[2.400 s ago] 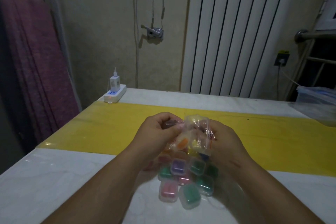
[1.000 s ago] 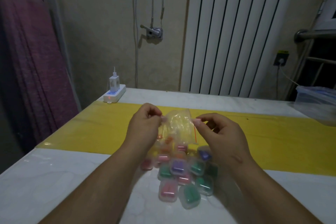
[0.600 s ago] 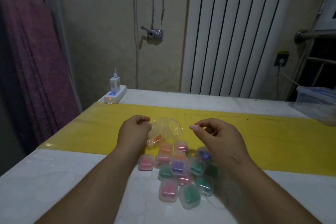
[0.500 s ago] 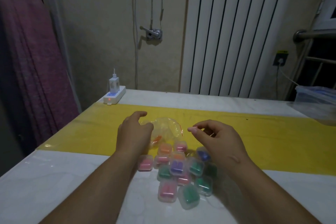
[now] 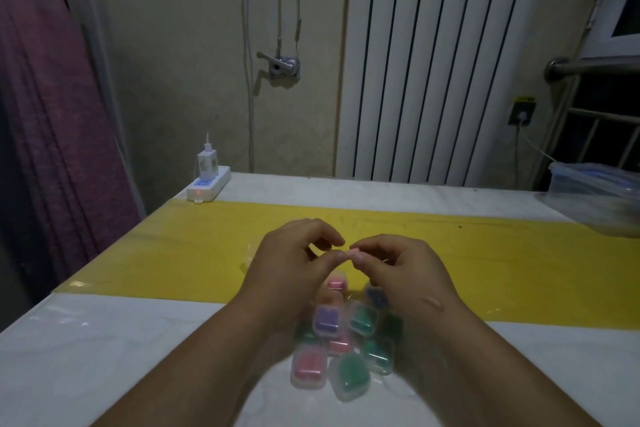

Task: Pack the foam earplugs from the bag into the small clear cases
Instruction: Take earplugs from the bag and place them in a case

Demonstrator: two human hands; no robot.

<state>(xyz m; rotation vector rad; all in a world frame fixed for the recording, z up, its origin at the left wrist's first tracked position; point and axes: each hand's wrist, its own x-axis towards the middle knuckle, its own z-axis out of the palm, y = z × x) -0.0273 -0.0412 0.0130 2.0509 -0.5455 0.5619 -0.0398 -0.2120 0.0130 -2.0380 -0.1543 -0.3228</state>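
Observation:
Both hands meet above the yellow strip. My right hand [image 5: 398, 265] pinches a small pale pink foam earplug [image 5: 353, 254] between thumb and fingertips. My left hand [image 5: 294, 267] is curled, and its thumb and forefinger close on the earplug's other end. The clear bag [image 5: 250, 255] lies flat behind my left hand, which hides all but its edge. Several small clear cases [image 5: 327, 319] with pink, purple and green earplugs inside sit bunched on the white tabletop below my wrists, partly covered by them.
A yellow strip [image 5: 173, 253] runs across the white table [image 5: 104, 357]. A white power strip with a charger [image 5: 207, 184] sits at the back left corner. A clear plastic container [image 5: 599, 198] stands at the far right. A purple curtain hangs on the left.
Both hands held the bag up, then my left hand lowered it onto the table and let go. My left hand has now come to my right hand's fingertips.

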